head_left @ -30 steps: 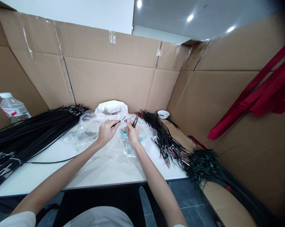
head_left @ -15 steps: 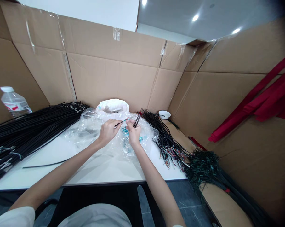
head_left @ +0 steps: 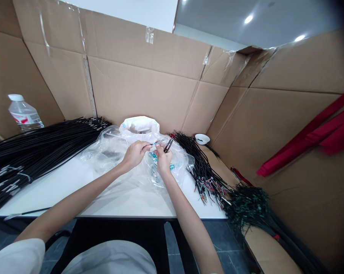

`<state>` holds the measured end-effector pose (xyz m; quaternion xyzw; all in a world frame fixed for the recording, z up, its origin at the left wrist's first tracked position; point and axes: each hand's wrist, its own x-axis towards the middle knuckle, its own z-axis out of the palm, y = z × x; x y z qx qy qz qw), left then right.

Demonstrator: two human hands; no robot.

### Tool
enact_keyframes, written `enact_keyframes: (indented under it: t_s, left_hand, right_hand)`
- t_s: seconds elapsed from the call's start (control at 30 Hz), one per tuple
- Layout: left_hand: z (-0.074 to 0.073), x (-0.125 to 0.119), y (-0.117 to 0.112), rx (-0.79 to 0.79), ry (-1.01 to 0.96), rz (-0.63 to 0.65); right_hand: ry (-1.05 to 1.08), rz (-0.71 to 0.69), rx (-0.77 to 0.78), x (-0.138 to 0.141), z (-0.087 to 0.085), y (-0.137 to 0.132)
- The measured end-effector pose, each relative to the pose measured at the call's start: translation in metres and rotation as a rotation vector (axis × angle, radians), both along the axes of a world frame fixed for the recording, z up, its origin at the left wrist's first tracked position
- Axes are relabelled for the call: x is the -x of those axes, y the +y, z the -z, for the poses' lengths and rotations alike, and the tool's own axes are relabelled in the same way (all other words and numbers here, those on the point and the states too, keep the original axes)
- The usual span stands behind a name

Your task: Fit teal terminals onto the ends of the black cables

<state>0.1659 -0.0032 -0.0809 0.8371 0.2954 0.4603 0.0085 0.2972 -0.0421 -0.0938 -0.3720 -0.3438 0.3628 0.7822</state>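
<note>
Nearest: two bare forearms reaching forward over the near edge of a white table [head_left: 83, 198].

Just past mid-table, both hands close together above a clear bag [head_left: 114, 158] spread on the tabletop. Left hand [head_left: 134, 154] curled, thumb and forefinger pinched shut on the end of a thin wire [head_left: 154, 143], its tip showing a bit of teal. Right hand [head_left: 163, 159] closed too, fingers wrapped round a dark tool [head_left: 168, 144] sticking up and away from the knuckles; exact kind of tool too small to tell. Wire tip and tool tip nearly touching, just above the bag. Small teal parts [head_left: 153, 156] inside the bag, right under the hands.

Left of the hands: big sheaf of long black cables [head_left: 37, 146] lying across the table. One loose black cable [head_left: 26, 212] along the near left edge.

Right of the hands: shorter bundle of black wires [head_left: 198, 167] with coloured ends, fanned toward the table's right edge. Beyond the edge, lower down, a dark tangled heap [head_left: 246, 203].

Farther back: white bag [head_left: 139, 124] behind the clear one, small white bowl [head_left: 202, 138] at the right rear corner, water bottle [head_left: 25, 114] at far left. Cardboard walls [head_left: 149, 83] all round; red strips [head_left: 311, 137] leaning on the right wall.
</note>
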Motion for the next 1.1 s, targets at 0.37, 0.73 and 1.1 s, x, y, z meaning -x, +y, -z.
enact_keyframes:
  t_s: [0.37,0.73,1.1]
  left_hand:
    - [0.002,0.001,-0.009,-0.109,0.042,-0.031]
    - [-0.002,0.002,-0.008,0.105,-0.075,0.031]
    - [-0.005,-0.003,-0.003,0.426,-0.216,0.222]
  right_hand:
    - [0.080,-0.025,0.036,-0.001,0.005,0.003]
    - [0.048,-0.057,-0.044,-0.001,-0.002,0.000]
    - [-0.278,0.051,-0.071,-0.010,0.002,-0.002]
